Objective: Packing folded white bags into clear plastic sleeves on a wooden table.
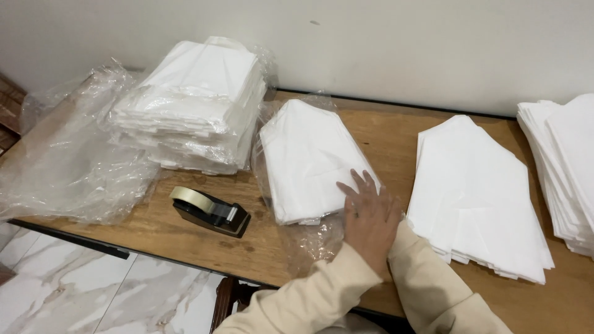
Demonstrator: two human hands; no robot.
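Observation:
My left hand (365, 216) lies flat, fingers spread, on the near right corner of a stack of folded white cloths (306, 158). That stack sits inside a clear plastic bag (312, 238) on the wooden table (383, 133). My right arm's cream sleeve (433, 284) runs up against the left hand. The right hand itself is hidden behind it and the crinkled plastic. An unwrapped stack of white cloths (476, 198) lies just to the right of my hands.
A black tape dispenser (210, 211) stands left of the bagged stack. A tall pile of bagged white cloths (192, 105) and loose clear plastic (68, 167) fill the left end. Another white stack (563, 167) sits at the right edge. A wall runs behind; marble floor lies below.

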